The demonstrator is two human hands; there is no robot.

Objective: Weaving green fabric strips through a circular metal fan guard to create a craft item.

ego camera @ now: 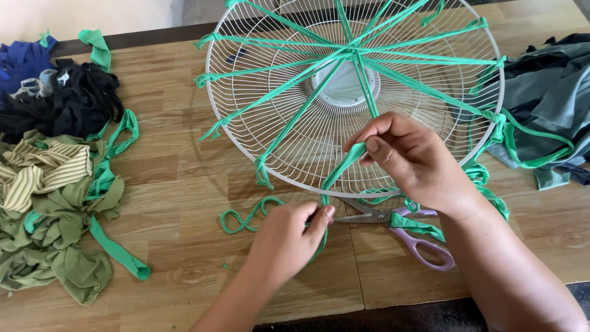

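Note:
A round white wire fan guard (258, 132) lies flat on the wooden floor, with green fabric strips (295, 120) stretched from its centre hub to knots on its rim like spokes. My right hand (415, 160) pinches one green strip (344, 163) over the guard's near edge. My left hand (286, 240) grips the same strip's lower part just below the rim, and its loose end (243, 218) curls on the floor to the left. Purple-handled scissors (409, 237) lie on the floor under my right wrist.
A heap of fabric scraps, olive (58, 246), striped (37, 175), black (67, 101) and blue (21, 58), sits at the left with more green strips (114, 178). Grey and dark cloth (553, 104) is piled at the right. A dark mat edge (393, 316) runs along the bottom.

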